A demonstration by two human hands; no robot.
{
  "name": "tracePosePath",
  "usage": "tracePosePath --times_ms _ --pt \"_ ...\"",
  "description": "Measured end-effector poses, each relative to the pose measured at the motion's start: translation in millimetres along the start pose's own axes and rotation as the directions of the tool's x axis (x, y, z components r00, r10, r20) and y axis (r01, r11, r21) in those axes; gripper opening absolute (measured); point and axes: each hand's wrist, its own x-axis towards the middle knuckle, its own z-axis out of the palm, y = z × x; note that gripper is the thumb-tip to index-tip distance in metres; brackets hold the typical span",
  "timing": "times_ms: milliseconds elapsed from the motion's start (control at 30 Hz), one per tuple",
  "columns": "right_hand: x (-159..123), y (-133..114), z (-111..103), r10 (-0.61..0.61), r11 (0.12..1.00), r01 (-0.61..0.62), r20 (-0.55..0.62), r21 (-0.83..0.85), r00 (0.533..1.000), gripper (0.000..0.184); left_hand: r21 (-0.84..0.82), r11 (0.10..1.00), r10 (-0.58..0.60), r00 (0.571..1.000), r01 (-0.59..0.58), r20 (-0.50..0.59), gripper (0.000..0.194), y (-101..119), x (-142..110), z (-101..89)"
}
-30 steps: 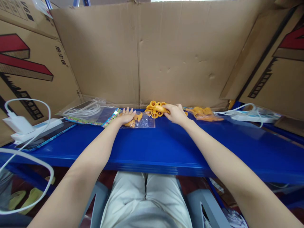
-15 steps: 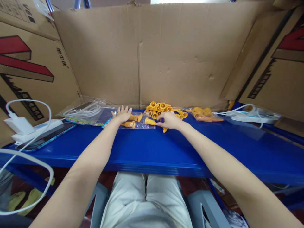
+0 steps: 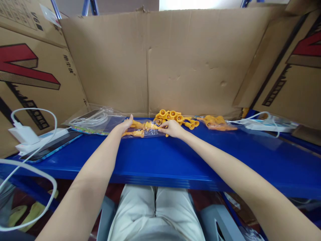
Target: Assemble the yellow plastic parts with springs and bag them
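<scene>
My left hand [image 3: 124,125] is turned on its edge at the left end of a clear plastic bag [image 3: 151,134]. One stretched-out finger points up; most of the others are hidden. My right hand [image 3: 173,129] pinches the narrow end of a yellow toy horn [image 3: 152,126], its wide end toward my left hand. This horn lies over or in the bag; I cannot tell which. Another yellow toy horn [image 3: 136,133] rests at the bag's front left. Behind my right hand sits a pile of yellow toy horns [image 3: 173,114] with flared openings.
A bag of orange-yellow pieces [image 3: 217,122] lies right of the pile. At left are a bagged white cable [image 3: 92,117], a phone [image 3: 52,147] and a power strip with a charger [image 3: 25,134]. Cardboard [image 3: 190,60] walls off the back of the blue shelf [image 3: 163,157].
My right hand has moved from the pile leftward to the clear bag, bringing a toy horn. My left hand was spread flat over the bag and has turned onto its edge.
</scene>
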Motion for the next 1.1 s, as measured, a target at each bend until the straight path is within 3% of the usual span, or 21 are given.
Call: tracePosePath --times_ms 100,300,400,567,667,767,867,1000,1100 --pt "6 -2 5 -0.031 0.999 0.031 -0.002 0.008 1.000 0.017 -0.108 0.990 -0.083 0.990 0.095 0.110 0.090 -1 -2 -2.2" --pt "18 -4 10 -0.131 0.990 0.133 0.042 -0.046 0.990 0.018 -0.253 0.965 -0.001 0.967 0.068 0.255 0.093 -4 1 -4.6" --pt "22 -3 17 -0.149 0.983 0.152 0.037 -0.102 0.988 0.019 -0.295 0.950 -0.029 0.971 0.101 0.236 0.093 -6 3 -7.3" --pt "19 1 23 -0.135 0.989 0.132 -0.042 -0.065 0.990 0.023 -0.169 0.976 -0.134 0.990 0.139 0.045 0.074 -14 3 -13.5" --pt "15 6 20 0.001 1.000 -0.002 -0.085 -0.018 0.996 0.023 -0.159 0.974 -0.177 0.982 0.164 -0.072 0.066 -18 3 -15.7" --pt "12 9 17 0.161 0.987 -0.161 -0.018 0.004 0.987 0.020 -0.055 0.987 -0.158 0.970 0.151 -0.185 0.053 -21 1 -18.8" --pt "12 6 18 0.241 0.965 -0.242 0.018 0.103 0.970 0.020 0.097 0.980 -0.160 0.975 0.176 -0.153 0.043 -21 -4 -24.7" --pt "12 -4 22 0.254 0.893 -0.257 0.057 0.370 0.965 0.015 0.254 0.944 -0.205 0.977 0.212 -0.055 0.061 -17 -9 -31.8" --pt "12 -10 25 0.254 0.805 -0.266 0.097 0.531 0.962 0.014 0.319 0.926 -0.210 0.978 0.201 -0.004 0.063 -12 -12 -32.8"
